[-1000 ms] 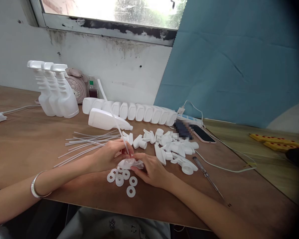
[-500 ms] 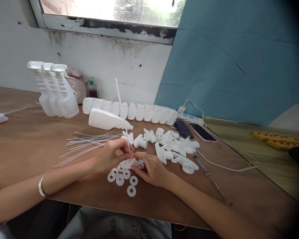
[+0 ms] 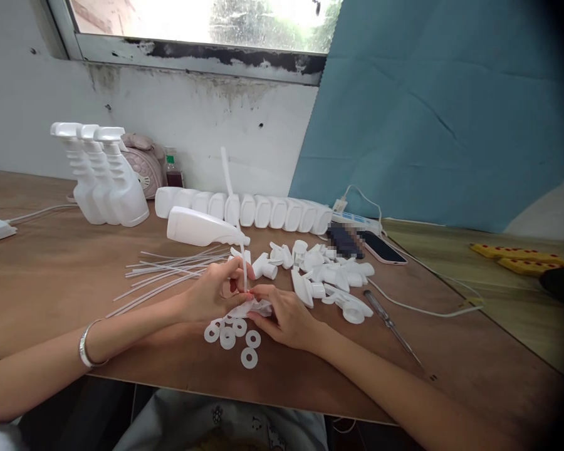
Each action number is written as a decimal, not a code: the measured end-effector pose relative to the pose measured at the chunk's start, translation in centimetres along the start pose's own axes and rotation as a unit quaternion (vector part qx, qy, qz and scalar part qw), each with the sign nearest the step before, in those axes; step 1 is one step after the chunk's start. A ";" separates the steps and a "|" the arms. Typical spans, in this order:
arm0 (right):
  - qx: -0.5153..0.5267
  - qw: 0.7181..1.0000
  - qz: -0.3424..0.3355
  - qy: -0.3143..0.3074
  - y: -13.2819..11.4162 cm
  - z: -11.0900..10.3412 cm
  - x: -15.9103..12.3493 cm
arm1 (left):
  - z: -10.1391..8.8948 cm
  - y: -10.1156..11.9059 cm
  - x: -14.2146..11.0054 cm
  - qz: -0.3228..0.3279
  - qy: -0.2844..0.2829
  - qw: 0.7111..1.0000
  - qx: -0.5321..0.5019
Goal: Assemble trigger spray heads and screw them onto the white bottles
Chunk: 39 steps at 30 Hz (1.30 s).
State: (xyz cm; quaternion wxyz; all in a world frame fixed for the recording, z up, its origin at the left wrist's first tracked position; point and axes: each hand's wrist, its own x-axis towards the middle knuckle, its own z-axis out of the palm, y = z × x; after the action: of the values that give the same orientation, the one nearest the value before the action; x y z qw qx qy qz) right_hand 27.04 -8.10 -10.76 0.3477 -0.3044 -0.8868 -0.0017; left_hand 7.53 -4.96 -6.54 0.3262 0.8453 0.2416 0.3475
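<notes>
My left hand (image 3: pixel 219 289) pinches the lower end of a thin white plastic tube (image 3: pixel 229 181) that stands nearly upright above the table. Close against it, my right hand (image 3: pixel 286 313) is closed on a white spray trigger head (image 3: pixel 239 309), mostly covered by my fingers. The tube's end meets the head between both hands; whether it sits inside cannot be made out. Just below lie several flat white washers (image 3: pixel 249 357). More thin tubes (image 3: pixel 157 282) are spread left of my left hand, and a pile of spray trigger heads (image 3: pixel 341 275) is beyond my right hand.
One white bottle (image 3: pixel 202 227) lies before a row of lying bottles (image 3: pixel 277 213). Three bottles with spray heads (image 3: pixel 126 194) stand at the left back. A screwdriver (image 3: pixel 390 322), a phone (image 3: pixel 383 247) and a white cable (image 3: pixel 432 313) lie to the right.
The upright tube has shifted slightly within the left fingers, which stay pinched near its lower end. Both hands keep their place; the view has moved a little.
</notes>
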 end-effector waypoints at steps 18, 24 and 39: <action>0.000 0.999 -0.004 0.031 0.1 0.3 -0.2 | -0.3 -0.7 -0.4 -0.020 -0.001 1.000 0.013; 0.033 0.993 0.017 0.109 -0.1 0.1 0.0 | -1.6 -0.6 0.0 0.024 0.003 1.000 0.008; 0.069 0.971 0.099 0.207 0.3 0.0 -0.1 | -11.6 -8.3 1.6 -0.151 0.451 0.875 0.089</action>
State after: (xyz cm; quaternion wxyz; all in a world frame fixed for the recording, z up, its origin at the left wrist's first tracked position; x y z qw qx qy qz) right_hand 27.21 -7.92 -10.87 0.5424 -0.3591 -0.7589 0.0313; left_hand -1.60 6.14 -5.49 0.1535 0.5758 0.5175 0.6140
